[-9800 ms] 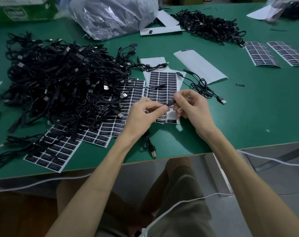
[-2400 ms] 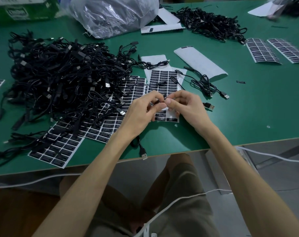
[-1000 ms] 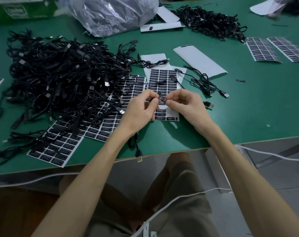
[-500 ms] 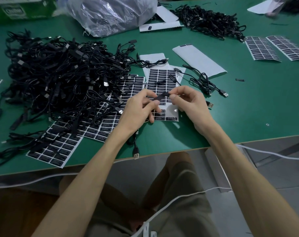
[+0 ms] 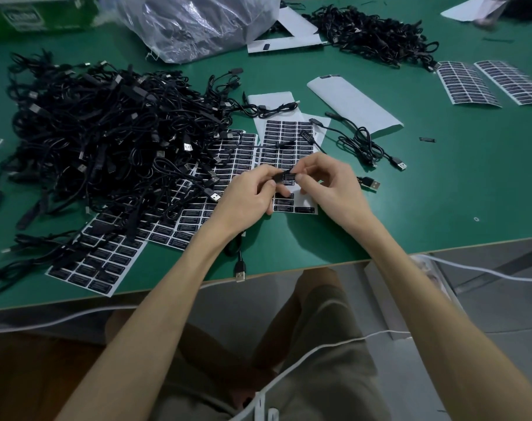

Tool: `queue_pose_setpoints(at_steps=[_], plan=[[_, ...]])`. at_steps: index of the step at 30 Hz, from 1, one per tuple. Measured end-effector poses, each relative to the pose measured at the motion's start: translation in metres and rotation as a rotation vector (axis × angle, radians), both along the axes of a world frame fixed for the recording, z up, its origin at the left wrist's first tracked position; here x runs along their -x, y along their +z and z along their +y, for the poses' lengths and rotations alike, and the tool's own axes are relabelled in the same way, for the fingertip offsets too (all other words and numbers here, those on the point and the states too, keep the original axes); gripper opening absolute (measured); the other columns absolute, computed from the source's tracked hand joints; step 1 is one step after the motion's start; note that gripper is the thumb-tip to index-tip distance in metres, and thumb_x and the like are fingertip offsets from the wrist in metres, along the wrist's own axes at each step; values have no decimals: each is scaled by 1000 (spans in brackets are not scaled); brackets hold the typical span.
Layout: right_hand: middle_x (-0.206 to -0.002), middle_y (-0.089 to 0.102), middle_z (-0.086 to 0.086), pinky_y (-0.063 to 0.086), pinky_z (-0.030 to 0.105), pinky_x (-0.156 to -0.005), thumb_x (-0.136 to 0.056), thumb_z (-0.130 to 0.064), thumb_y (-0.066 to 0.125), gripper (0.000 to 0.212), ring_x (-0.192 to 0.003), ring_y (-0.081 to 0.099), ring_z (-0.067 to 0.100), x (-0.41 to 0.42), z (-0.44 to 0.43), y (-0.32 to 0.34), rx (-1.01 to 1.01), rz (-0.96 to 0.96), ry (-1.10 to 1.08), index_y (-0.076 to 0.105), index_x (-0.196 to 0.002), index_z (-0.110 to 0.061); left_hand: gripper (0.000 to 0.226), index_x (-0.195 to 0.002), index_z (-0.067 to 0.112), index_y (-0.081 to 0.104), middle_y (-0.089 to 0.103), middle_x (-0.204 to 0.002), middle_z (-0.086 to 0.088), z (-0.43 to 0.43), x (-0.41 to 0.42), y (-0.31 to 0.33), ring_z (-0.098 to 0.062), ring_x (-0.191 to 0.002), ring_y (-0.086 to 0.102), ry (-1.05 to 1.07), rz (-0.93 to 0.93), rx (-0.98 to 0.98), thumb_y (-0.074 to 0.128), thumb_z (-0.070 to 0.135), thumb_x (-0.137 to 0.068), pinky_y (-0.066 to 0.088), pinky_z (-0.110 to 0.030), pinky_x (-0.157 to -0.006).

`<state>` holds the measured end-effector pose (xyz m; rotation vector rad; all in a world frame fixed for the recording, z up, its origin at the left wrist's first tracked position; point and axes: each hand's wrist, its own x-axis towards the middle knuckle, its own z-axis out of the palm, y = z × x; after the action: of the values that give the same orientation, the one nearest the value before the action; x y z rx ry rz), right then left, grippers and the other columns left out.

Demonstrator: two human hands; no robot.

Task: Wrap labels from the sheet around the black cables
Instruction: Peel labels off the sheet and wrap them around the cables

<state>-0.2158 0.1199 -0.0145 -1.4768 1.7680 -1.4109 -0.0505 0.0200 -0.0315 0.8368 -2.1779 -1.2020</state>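
Between my two hands I hold one black cable (image 5: 279, 177) just above a label sheet (image 5: 292, 138) of black stickers on white backing. My left hand (image 5: 246, 202) pinches the cable's thick end. My right hand (image 5: 328, 185) pinches a black label (image 5: 289, 176) against that cable with thumb and forefinger. The cable's USB plug (image 5: 240, 273) hangs below my left wrist near the table's front edge. A big heap of black cables (image 5: 106, 132) lies to the left.
More label sheets (image 5: 100, 262) lie partly under the heap, and two (image 5: 468, 83) at the far right. Loose cables (image 5: 362, 144) lie right of the sheet beside empty white backing (image 5: 355, 104). A clear plastic bag (image 5: 197, 22) and another cable pile (image 5: 377, 34) are at the back.
My hands stayed over the sheet and turned the cable end between the fingers. The black label now lies flat along the cable under my right thumb.
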Motion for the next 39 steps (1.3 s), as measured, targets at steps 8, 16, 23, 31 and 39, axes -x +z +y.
queue_pose_setpoints(at_steps=[8,16,23,31,39], plan=[[-83,69,1,48,21,-68,-93,-7,64,10,-76,65,17,-4,-1,-1,-12,91,-48,70,-96,-14,32,-133,9,65,79,-95,9,0,-1,0,-11,-54,60,-22,6,32,51,5,-105,51,-20,-63],[-81,67,-9,46,13,-65,-91,-5,66,15,-72,61,3,-4,-3,-4,30,164,-81,71,-94,-19,32,-130,14,69,79,-94,13,-1,-1,-1,-10,-53,61,-33,15,54,53,7,-104,50,-18,-62],[-81,68,-10,45,10,-65,-90,-5,67,14,-73,62,2,-4,-5,-8,59,187,-93,72,-93,-18,31,-128,18,70,79,-93,14,-2,-1,-3,-10,-52,61,-32,32,51,53,7,-104,51,-20,-63],[-78,69,-13,47,13,-62,-91,-8,68,14,-72,64,4,-3,-6,-9,48,163,-105,72,-92,-21,31,-130,16,68,79,-93,16,-2,0,-3,-10,-52,62,-31,26,45,54,9,-104,52,-21,-63],[-80,70,-10,43,8,-65,-92,-9,69,12,-72,63,1,-3,-7,-8,27,154,-124,72,-94,-20,23,-121,25,62,79,-91,11,0,0,-2,-13,-51,61,-50,64,28,52,13,-103,50,-22,-62]])
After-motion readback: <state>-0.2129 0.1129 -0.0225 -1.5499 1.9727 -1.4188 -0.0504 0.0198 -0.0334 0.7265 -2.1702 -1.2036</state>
